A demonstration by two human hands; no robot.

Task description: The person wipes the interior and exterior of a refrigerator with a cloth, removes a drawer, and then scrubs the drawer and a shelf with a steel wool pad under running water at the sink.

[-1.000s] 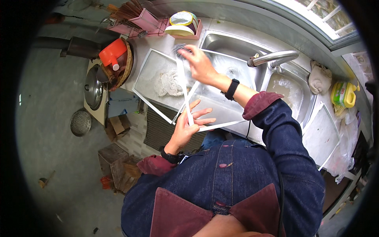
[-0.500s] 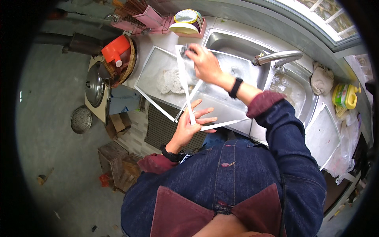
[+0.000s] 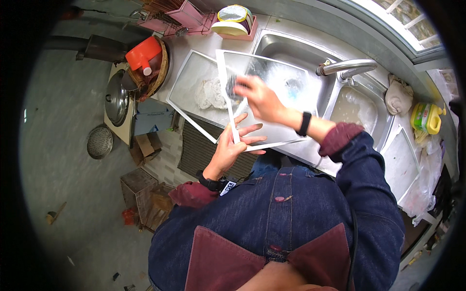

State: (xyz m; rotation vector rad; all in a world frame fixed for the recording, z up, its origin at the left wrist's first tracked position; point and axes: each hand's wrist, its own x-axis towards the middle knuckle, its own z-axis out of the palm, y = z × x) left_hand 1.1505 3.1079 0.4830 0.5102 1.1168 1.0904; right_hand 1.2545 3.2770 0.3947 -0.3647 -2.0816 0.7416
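My left hand (image 3: 227, 151) supports the near corner of a white-framed mesh screen (image 3: 221, 68), its thumb at the frame and its fingers spread behind the see-through mesh. The screen is propped at a tilt over the sink. In my right hand (image 3: 264, 101), slightly blurred, is a dark scouring pad (image 3: 232, 87), pressed to the frame's left bar. Another white-framed screen (image 3: 190, 114) lies on the counter at the left, with a crumpled pale cloth (image 3: 209, 94) on it.
Beyond the screen is a steel double sink (image 3: 272, 42) with a curved faucet (image 3: 349, 65); cloudy water stands in its right basin. To the right are a grey rag (image 3: 399, 94), a yellow jug (image 3: 427, 119) and another framed panel (image 3: 400, 160). A basket (image 3: 162, 72) with a red container (image 3: 143, 52) sits left.
My right hand has slid the scouring pad down along the frame's left bar, toward me. My left hand remains at the near corner.
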